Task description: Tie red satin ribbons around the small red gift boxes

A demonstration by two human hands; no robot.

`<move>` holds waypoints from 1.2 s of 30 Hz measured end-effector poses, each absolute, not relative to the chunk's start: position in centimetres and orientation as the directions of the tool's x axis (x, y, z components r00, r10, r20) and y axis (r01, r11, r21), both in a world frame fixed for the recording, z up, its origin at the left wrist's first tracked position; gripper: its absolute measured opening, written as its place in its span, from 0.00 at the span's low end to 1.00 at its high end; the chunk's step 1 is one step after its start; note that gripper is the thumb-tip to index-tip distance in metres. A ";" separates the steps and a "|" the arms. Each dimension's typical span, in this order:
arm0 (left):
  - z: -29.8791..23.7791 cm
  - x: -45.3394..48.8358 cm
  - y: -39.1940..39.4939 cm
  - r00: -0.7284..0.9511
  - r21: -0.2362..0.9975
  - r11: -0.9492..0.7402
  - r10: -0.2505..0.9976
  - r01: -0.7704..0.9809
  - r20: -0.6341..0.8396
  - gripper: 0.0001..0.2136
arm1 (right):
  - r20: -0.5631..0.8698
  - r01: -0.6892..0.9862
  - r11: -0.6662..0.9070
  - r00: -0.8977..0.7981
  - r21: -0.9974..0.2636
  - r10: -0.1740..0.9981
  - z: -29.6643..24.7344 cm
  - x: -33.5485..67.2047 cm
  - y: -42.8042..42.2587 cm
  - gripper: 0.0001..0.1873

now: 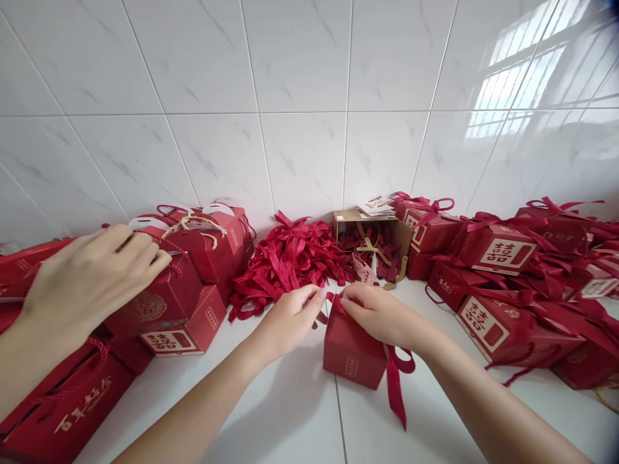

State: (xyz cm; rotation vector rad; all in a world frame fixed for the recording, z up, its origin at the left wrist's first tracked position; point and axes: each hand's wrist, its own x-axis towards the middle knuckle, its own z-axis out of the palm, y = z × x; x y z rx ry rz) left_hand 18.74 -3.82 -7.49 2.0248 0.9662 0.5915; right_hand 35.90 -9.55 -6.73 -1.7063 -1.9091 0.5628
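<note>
A small red gift box (pixel 351 351) stands on the white tiled surface, with a dark red ribbon (pixel 396 393) trailing down its right side. My left hand (pixel 293 322) is at the box's upper left edge, thumb and fingers pinched on a short piece of ribbon. Over the box top lies my right hand (pixel 382 314), its fingers closed on the ribbon near the same spot. A small dark red piece (pixel 319 319) shows below my left fingertips. The ribbon between the hands is partly hidden by the fingers.
Another person's hand (pixel 97 277) reaches in from the left over red boxes (pixel 167 293). A heap of loose red ribbons (pixel 294 258) lies by the tiled wall. Beside it stands an open carton (pixel 343 218) of small red pieces. Stacked ribboned boxes (pixel 507 322) fill the right.
</note>
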 end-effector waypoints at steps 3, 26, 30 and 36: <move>-8.2 19.0 -2.8 0.600 0.820 -0.421 0.791 0.389 0.121 0.16 | 0.124 0.778 0.152 -0.096 -0.609 0.988 -7.0 35.5 -9.4 0.17; -9.6 18.1 -0.8 0.693 0.909 -0.279 0.720 0.311 -0.016 0.12 | -0.104 0.832 -0.132 0.089 -0.538 0.991 -7.7 38.9 -8.5 0.28; -10.0 18.1 0.1 0.573 0.963 -0.108 0.818 0.247 -0.055 0.06 | -0.129 0.789 -0.189 0.140 -0.585 0.982 -8.8 37.6 -7.9 0.30; -9.5 17.4 0.8 0.595 0.984 0.109 0.785 0.139 -0.171 0.03 | -0.138 0.672 -0.214 0.164 -0.709 0.977 -9.4 37.5 -7.2 0.29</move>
